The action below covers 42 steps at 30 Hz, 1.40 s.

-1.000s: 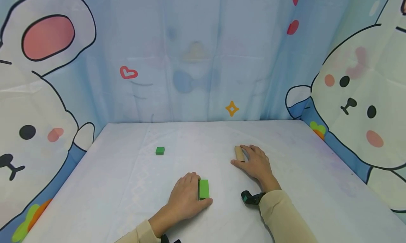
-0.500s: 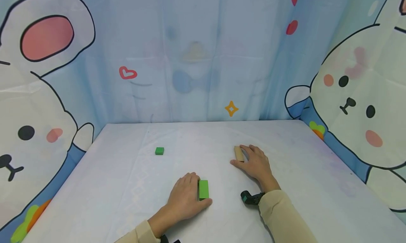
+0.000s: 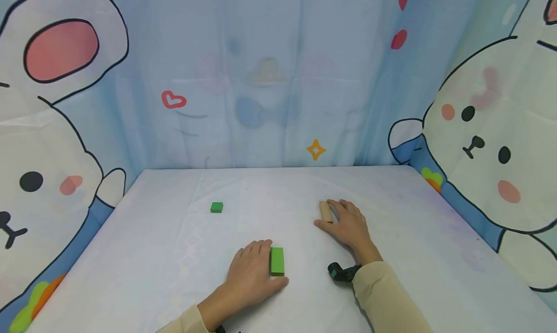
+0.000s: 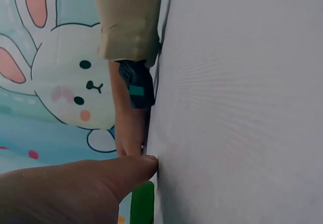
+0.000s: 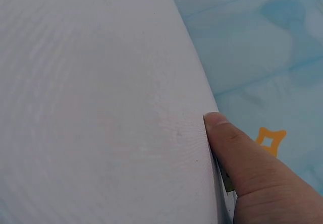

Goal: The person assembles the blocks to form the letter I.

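A bright green rectangular block (image 3: 277, 261) lies on the white table in front of me. My left hand (image 3: 250, 272) rests along its left side with fingers extended, the thumb lying across its near end. In the left wrist view, part of the green block (image 4: 142, 204) shows behind the thumb. Farther off to the right, my right hand (image 3: 348, 226) lies beside a pale wooden block (image 3: 325, 211). Its index finger is at the block's right side and its thumb near the closer end. The right wrist view shows mostly this thumb (image 5: 252, 158), which hides most of the block.
A small green block (image 3: 216, 207) sits by itself at the back left of the white-covered table (image 3: 174, 255). Behind the table's far edge hangs a blue curtain (image 3: 261, 125) printed with rabbits. A black device (image 3: 341, 272) is worn on the right wrist.
The left hand has slipped slightly toward me along the green block. The right hand and the blocks stay nearly where they were, while the head view has shifted a little.
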Available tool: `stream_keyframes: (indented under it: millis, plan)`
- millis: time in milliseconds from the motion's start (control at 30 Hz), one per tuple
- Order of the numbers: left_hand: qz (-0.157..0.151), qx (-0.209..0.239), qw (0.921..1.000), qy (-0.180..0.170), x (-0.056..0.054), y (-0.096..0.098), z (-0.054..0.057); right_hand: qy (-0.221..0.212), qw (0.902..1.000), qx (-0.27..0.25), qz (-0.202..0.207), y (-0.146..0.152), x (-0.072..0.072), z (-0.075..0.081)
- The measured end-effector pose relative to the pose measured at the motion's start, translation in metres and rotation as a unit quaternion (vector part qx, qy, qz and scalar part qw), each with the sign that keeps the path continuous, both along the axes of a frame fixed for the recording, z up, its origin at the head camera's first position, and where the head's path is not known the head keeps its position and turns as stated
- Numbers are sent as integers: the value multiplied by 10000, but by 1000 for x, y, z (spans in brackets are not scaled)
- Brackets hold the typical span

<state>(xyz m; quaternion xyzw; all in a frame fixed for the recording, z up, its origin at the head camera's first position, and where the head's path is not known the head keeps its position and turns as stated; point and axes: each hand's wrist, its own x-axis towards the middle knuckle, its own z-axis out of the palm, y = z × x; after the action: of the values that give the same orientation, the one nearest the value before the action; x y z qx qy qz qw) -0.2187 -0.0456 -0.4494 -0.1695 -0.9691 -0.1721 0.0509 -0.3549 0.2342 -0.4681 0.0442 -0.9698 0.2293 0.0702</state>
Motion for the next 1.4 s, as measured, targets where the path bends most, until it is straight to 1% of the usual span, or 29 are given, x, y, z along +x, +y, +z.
stream_keyframes:
  millis: [100,267,433,633,833,933,1000,1100,1267,1333,1400]
  plan:
    - [-42,-127,9999,-88,7,-5,3,14,10000,5,13,-1,0,-1]
    - [-359,-311,9988,-132,18,-14,9,2,10000,-16,29,-2,-1,1]
    - [-618,-505,9968,-9,23,-18,11,-7,10000,-7,39,-2,0,0]
    - [-691,-605,9954,276,22,-20,10,-49,10000,3,46,-2,0,-2]
    - [-741,-412,9925,875,18,-22,7,-26,10000,57,24,-2,0,0]
    - [-700,-312,9921,997,16,-22,4,-56,9999,117,40,-2,1,2]
    - [-661,-272,9923,1014,15,-23,1,-108,9998,120,71,-1,1,1]
    - [-628,-224,9921,1067,14,-23,-2,-306,9995,42,104,1,2,3]
    - [-650,-201,9911,1146,12,-24,-2,-613,9980,-64,152,4,2,10]
    - [-664,-179,9914,1114,10,-26,-2,-615,9979,-45,187,4,0,11]
    - [-680,-81,9930,968,10,-27,-2,-589,9980,-38,222,4,0,11]
